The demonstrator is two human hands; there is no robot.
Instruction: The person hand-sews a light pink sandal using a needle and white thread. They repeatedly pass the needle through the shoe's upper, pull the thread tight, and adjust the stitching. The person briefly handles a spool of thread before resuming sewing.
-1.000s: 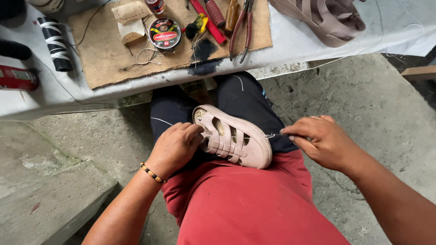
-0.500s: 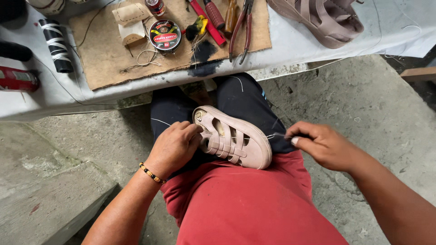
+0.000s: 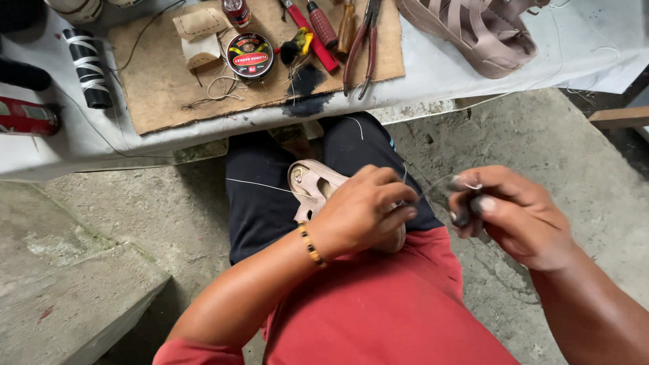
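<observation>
A pale pink strappy sandal rests on my lap, against black trousers and a red shirt. My left hand, with a beaded bracelet at the wrist, lies over the sandal and grips it, covering most of its straps. My right hand is to the right of the sandal, fingers closed on a small dark tool whose thin point reaches toward the left hand. A thin white thread runs from the sandal's toe end out to the left.
A white-covered table edge lies ahead with a cardboard mat, a round tin, pliers, red-handled tools, a black thread spool and a second pink sandal. A concrete step is at lower left.
My left hand slid from the sandal's toe end to cover its middle. My right hand rose and drew closer, now holding a small dark tool near the left fingers.
</observation>
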